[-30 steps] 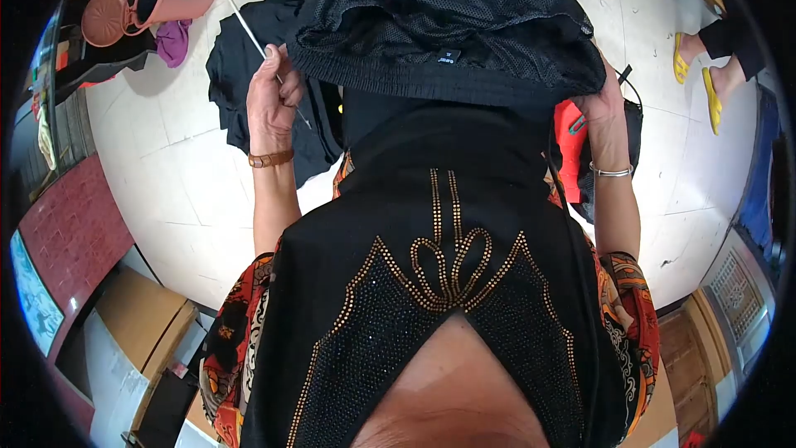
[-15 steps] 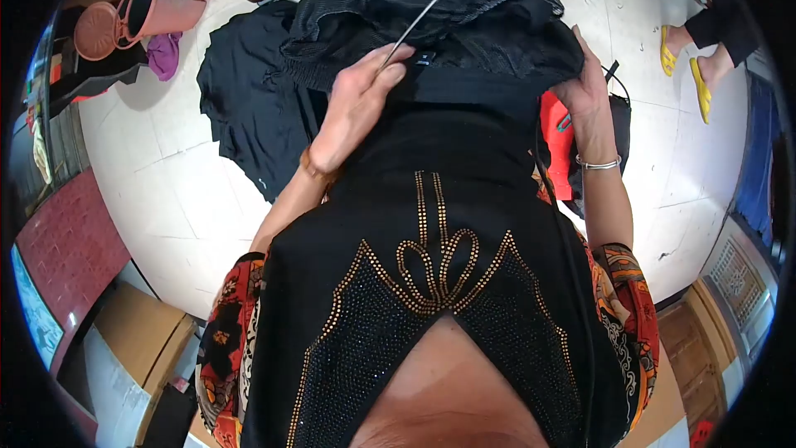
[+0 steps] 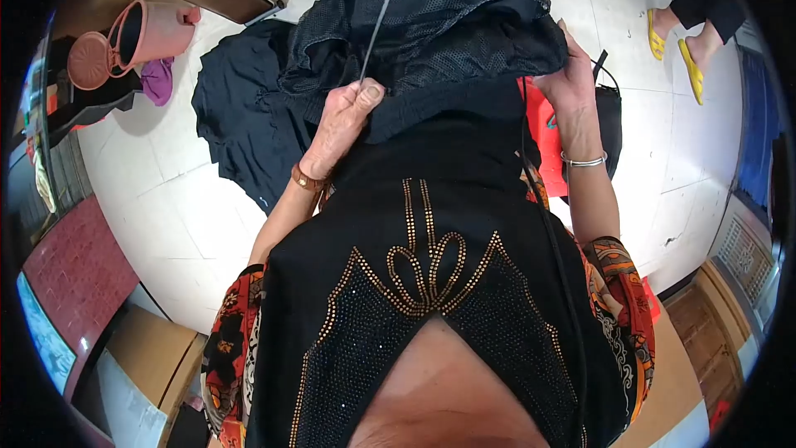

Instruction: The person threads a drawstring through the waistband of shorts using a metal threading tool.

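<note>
A black mesh garment (image 3: 439, 33) with a gathered waistband lies bunched over my lap. My left hand (image 3: 344, 116) is closed on a thin metal rod (image 3: 377, 37), which points up across the garment from thumb and fingers near the waistband's left part. At the garment's right edge is my right hand (image 3: 570, 87), its thumb side against the cloth and its lower fingers partly hidden. A red item (image 3: 543, 129) and a black bag (image 3: 609, 120) lie below and beside that wrist.
Black cloth (image 3: 249, 108) is spread on the floor at left. Beyond it stand a pink bin (image 3: 157, 37) and a purple cloth (image 3: 156, 81). Another person's feet in yellow slippers (image 3: 695, 75) are at upper right. Cardboard boxes (image 3: 149, 348) sit at lower left.
My left hand has swung inward from the garment's left side to its waistband, turning the rod upward. The waistband label is no longer visible. My right hand stays at the right edge.
</note>
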`<move>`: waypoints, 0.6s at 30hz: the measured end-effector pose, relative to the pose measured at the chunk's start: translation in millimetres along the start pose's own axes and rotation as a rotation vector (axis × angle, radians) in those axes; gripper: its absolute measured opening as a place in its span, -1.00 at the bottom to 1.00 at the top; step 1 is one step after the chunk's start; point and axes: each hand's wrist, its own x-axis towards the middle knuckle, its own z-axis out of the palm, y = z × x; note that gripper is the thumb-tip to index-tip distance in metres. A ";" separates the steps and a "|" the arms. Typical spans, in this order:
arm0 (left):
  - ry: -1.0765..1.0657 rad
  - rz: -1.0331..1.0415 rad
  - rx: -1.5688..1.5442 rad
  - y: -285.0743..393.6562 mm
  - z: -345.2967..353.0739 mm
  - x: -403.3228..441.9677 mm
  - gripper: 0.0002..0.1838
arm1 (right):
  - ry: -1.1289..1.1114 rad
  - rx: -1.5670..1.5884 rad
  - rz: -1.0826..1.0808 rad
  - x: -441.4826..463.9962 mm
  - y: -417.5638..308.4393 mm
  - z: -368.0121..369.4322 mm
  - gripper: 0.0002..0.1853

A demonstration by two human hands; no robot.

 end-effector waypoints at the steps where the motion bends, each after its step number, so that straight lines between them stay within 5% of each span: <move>1: -0.018 0.026 0.047 3.3 0.3 0.2 -0.71 | 0.081 -0.041 -0.024 -4.6 1.3 7.5 -0.75; 2: -0.020 0.030 0.048 7.4 0.6 -0.2 -0.71 | 0.080 -0.041 -0.028 -11.8 2.4 13.3 -0.75; 6: 0.199 0.459 0.216 35.0 2.1 -6.3 -0.72 | 0.019 -0.907 -0.291 -44.2 8.8 32.6 -0.83; 11: 0.228 0.777 0.348 70.5 23.2 15.6 -0.74 | -0.150 -1.277 -0.408 -49.9 16.9 41.5 -0.85; 14: 0.105 0.843 0.402 48.7 34.3 30.3 -0.73 | -0.076 -1.092 -0.444 -53.7 16.7 42.0 -0.85; 16: -0.105 0.591 0.542 37.9 41.5 22.5 -0.72 | 0.000 -0.899 -0.472 -54.7 16.9 39.2 -0.85; 18: -0.127 0.598 0.559 30.2 44.4 22.1 -0.71 | 0.032 -0.948 -0.428 -52.8 14.9 30.5 -0.86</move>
